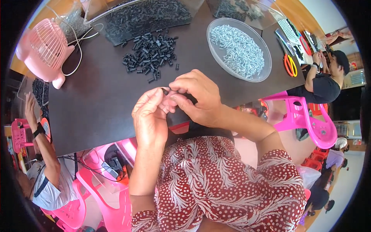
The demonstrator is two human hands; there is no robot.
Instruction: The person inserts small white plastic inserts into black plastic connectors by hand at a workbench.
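1. Small black part sits at my left grip's fingertips, clamped there; right grip just beside it (can't tell if closed).
2. Counts on bench: one black pile, one clear tub.
3. Left fingers curled, right knuckles up.

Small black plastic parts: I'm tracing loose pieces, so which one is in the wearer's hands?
The black part held in the left hand; those in the loose black pile lie on the dark brown tabletop.

The light is bright — a faint sheen on the surface. Fisheye distortion bends edges toward blackened corners.
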